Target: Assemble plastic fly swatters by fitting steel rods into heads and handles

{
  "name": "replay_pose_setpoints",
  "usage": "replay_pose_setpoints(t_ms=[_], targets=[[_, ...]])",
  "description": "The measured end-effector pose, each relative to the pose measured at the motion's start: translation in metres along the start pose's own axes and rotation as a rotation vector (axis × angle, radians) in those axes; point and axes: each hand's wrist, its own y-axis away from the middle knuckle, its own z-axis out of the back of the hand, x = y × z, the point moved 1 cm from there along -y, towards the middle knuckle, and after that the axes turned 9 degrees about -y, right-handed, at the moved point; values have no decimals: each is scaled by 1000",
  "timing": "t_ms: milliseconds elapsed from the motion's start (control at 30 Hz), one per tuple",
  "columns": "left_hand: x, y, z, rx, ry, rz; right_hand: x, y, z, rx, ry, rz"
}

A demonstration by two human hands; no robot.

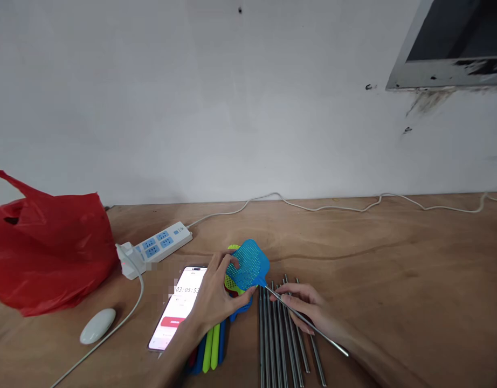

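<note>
My left hand (216, 299) pinches the edge of a blue mesh fly-swatter head (248, 265), lifted a little above the wooden table (394, 269). A thin metal rod (309, 323) runs from that head down to the right. My right hand (309, 310) is closed round this rod near its upper end. Under my left hand lies a stack of swatter heads, green and blue (232, 285), with coloured plastic handles (211, 347) pointing toward me. Several loose metal rods (278, 339) lie side by side beneath my right hand.
A phone (179, 310) with a lit timer screen lies left of my left hand. Further left are a white mouse-like object (97, 325), a white power strip (157, 245) with its cable, and a red plastic bag (46, 253). A white cable (333, 206) runs along the wall.
</note>
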Motion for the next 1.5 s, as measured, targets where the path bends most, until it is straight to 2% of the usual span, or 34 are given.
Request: replay_pose_setpoints(t_ms=[233,367,533,667,867,1133,1300,1500], targets=[[3,2,-1,-42,83,31,3,-1,0,40,112,10],[11,3,-6,-113,228,164,0,-3,2,26,120,31],[20,4,-12,-31,364,285,1,-2,4,3,110,52],[22,4,-15,4,386,280,3,0,2,17,103,52],[19,8,-20,-7,339,281,6,1,-1,43,107,30],[14,10,-19,5,307,255,5,3,-1,-3,56,13],[6,7,-8,27,286,186,9,-1,-3,-73,-36,-8],[7,2,2,-82,224,256,18,-2,4,-307,-237,26]])
